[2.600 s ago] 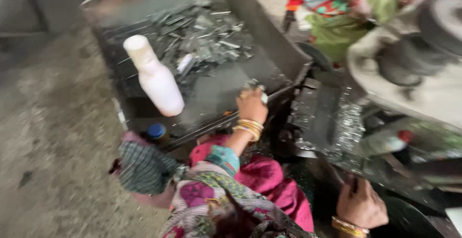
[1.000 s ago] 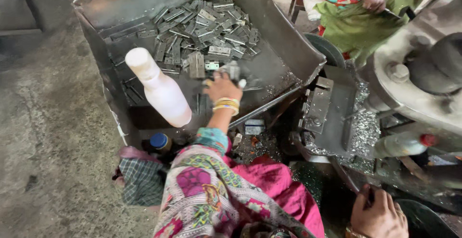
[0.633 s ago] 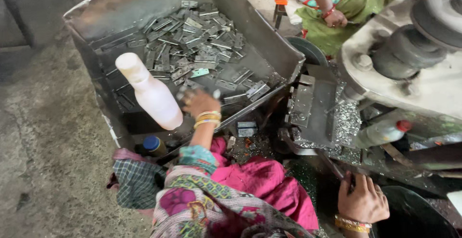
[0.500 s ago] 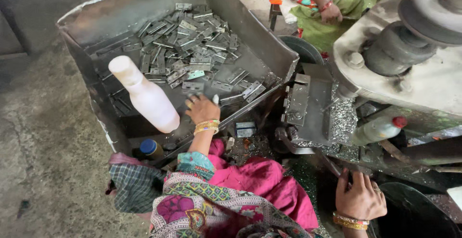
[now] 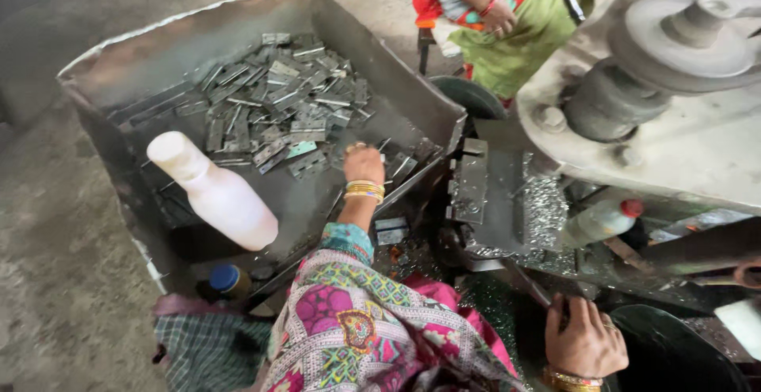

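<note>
A big grey metal tray [image 5: 412,95] holds a heap of small flat metal pieces [image 5: 285,110]. My left hand [image 5: 364,163], with gold bangles on the wrist, reaches into the tray and rests at the near right edge of the heap. Its fingers curl down behind the back of the hand, so a grip is not visible. My right hand [image 5: 585,338] is low on the right, closed around a dark metal handle [image 5: 533,287] below the press machine [image 5: 674,114].
A white plastic bottle [image 5: 214,194] leans in the tray's near left corner, with a blue-capped bottle [image 5: 224,279] below it. A clear red-capped bottle [image 5: 602,219] and metal shavings [image 5: 543,210] sit by the machine. Another person in green and red clothes [image 5: 515,23] sits beyond. A dark bin [image 5: 674,352] is at lower right.
My left hand has moved from the tray's near edge beside the white bottle to the right, onto the edge of the heap. My right hand stays on the handle.
</note>
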